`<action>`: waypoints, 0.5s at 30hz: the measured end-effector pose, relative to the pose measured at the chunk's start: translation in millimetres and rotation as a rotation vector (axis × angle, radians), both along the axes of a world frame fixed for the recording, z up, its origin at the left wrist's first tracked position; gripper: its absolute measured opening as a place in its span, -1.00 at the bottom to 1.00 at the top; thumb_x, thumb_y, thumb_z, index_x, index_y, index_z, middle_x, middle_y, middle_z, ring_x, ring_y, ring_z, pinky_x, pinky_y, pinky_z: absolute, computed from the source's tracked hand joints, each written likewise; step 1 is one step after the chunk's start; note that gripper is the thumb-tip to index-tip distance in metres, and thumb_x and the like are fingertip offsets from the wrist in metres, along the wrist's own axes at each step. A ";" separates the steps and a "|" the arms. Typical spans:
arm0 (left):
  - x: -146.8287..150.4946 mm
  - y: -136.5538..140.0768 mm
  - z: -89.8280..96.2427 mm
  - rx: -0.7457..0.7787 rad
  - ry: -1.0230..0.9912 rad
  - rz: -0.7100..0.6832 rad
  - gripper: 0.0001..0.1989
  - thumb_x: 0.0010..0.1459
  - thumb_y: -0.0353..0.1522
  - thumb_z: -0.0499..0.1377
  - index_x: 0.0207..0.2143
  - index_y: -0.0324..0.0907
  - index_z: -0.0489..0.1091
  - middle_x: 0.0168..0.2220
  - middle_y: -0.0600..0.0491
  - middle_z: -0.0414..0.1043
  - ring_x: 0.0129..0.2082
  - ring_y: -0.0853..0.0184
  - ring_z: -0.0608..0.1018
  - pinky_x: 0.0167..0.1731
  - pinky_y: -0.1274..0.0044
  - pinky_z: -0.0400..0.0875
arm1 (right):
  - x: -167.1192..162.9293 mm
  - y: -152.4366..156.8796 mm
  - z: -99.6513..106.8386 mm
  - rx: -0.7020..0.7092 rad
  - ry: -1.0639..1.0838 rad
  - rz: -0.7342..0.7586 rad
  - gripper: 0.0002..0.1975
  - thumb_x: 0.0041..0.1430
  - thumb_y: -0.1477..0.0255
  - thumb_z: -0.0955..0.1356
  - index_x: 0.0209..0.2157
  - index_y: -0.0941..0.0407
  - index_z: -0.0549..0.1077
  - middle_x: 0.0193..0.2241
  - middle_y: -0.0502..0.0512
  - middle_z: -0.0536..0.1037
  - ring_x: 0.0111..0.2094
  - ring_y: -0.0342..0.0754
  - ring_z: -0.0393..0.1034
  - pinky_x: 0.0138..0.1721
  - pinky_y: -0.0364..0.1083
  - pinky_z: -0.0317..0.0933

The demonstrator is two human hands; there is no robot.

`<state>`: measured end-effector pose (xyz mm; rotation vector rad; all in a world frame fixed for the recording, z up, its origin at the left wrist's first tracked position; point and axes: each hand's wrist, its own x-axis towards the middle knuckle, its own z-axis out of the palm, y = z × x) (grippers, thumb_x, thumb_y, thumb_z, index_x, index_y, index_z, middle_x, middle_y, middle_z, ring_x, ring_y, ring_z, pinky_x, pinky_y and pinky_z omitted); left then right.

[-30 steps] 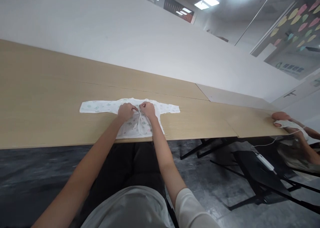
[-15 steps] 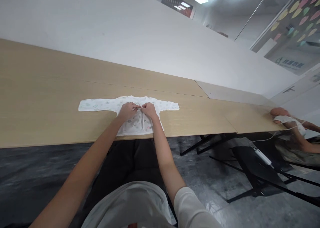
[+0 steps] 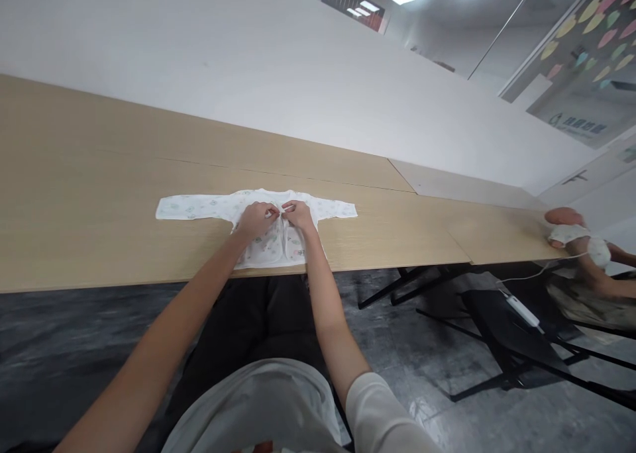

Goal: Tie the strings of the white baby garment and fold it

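Note:
A small white long-sleeved baby top (image 3: 199,206) with a faint print lies on the table, sleeves spread to both sides. My left hand (image 3: 258,219) is closed in a pinch on the top's front, just left of the centre opening. Opposite it, my right hand (image 3: 298,214) also pinches at the top's front edge, thumb and forefinger together. The two sets of fingertips are close to each other near the upper chest. Below them the cloth is raised in a fold, and its hem reaches the table's front edge. Any fastening between the fingers is too small to make out.
The long wooden table (image 3: 99,241) runs along a white partition (image 3: 223,62). At the far right are a doll (image 3: 566,231) and another person's arm (image 3: 596,281). A black folding chair (image 3: 517,340) with a white power strip (image 3: 523,310) stands on the floor there.
My fingertips have moved slightly apart at the top's front; the right hand has shifted a little up. At the far right the doll and the other person's arm have moved slightly.

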<state>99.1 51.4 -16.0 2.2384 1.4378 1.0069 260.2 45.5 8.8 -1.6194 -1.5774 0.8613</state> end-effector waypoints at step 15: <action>0.3 -1.3 -1.4 -0.145 -0.212 0.058 -0.77 0.01 -0.29 0.18 -0.34 -0.15 0.60 -0.31 -0.02 0.65 -0.25 0.19 0.64 -0.14 0.44 0.51 | -1.9 4.5 -3.5 -0.092 0.354 0.031 -0.74 -0.02 0.68 0.31 -0.28 0.14 0.48 -0.61 -0.13 0.48 -0.57 -0.20 0.44 -0.42 -0.24 0.38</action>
